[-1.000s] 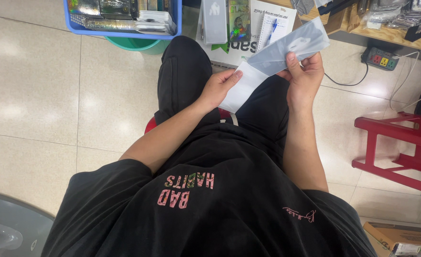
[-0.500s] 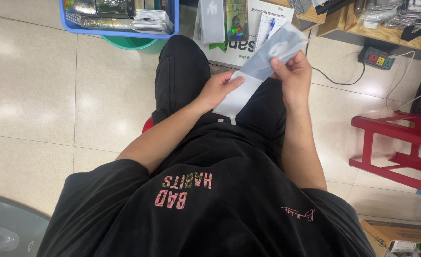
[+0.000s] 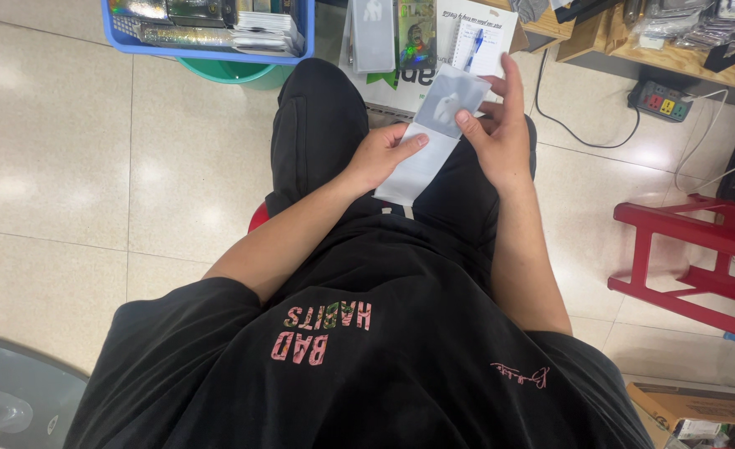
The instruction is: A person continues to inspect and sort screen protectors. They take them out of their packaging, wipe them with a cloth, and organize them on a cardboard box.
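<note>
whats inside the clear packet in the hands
Through the clear packet a small white piece shows near its top end. What that piece is cannot be told. The left hand covers the packet's lower edge, and the right hand covers its right side.

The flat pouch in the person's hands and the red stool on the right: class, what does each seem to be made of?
The pouch looks like thin, glossy plastic film: it is translucent grey-white and bends between the left hand and right hand. The red stool looks like moulded plastic, smooth with a uniform sheen, though painted wood cannot be ruled out.
</note>
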